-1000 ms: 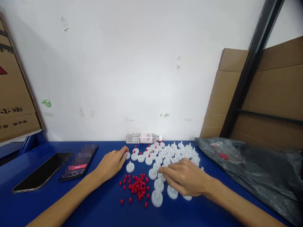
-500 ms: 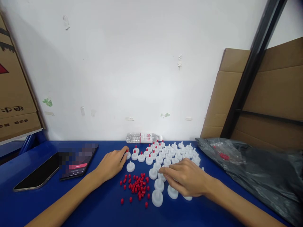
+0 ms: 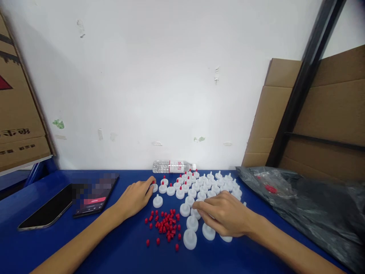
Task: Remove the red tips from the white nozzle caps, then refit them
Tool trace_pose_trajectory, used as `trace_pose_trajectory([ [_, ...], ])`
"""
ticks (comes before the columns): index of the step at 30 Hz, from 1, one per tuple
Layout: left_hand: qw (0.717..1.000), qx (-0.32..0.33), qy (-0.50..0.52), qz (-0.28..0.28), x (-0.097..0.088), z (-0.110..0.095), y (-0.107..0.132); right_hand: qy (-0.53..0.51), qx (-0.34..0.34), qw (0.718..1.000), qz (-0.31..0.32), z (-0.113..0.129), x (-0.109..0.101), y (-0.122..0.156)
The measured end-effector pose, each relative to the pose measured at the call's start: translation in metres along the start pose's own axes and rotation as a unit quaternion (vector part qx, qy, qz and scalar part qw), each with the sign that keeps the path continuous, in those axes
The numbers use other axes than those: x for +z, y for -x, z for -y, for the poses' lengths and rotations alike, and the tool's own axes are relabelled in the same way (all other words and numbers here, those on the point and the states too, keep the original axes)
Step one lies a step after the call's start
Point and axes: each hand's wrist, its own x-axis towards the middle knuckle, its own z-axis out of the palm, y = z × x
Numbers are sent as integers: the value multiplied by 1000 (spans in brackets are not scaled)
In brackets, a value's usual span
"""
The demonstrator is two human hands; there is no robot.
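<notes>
Neither hand had shifted. Left hand [image 3: 135, 198] fingers closed on a red-tipped cap [image 3: 154, 187] near the table's [image 3: 119, 247] far edge. Right hand [image 3: 225, 217] fingers lay together over bare white caps [image 3: 189, 239], grasp indiscernible. Tip-fitting judged in hand; the next fitting calls for a red tip [image 3: 165, 225].

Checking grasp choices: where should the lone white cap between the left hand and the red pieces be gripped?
On the lone white cap, pinch the narrow upright spout from above. It stands on its wide base, flat on the blue table, so the rim probably gives little purchase; nothing crowds it.
</notes>
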Motion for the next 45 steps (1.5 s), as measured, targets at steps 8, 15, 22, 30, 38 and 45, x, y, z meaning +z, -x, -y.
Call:
trace_pose_trajectory([
  [8,1000,1,-1,1,1,1,-1,-2,0,1000,-2,-1,1,1],
  [15,1000,5,2,-1,3,3,-1,-5,1,1000,-4,0,0,1],
  [22,1000,2,2,-1,4,3,-1,-5,4,1000,-1,-1,1,0],
  [30,1000,4,-1,1,3,3,-1,-3,5,1000,3,-1,0,0],
  [38,1000,1,-6,0,3,3,-1,-4,9,1000,3,-1,-1,0],
  [45,1000,2,-7,0,2,2,0,-6,7,1000,3,-2,-2,0],
])
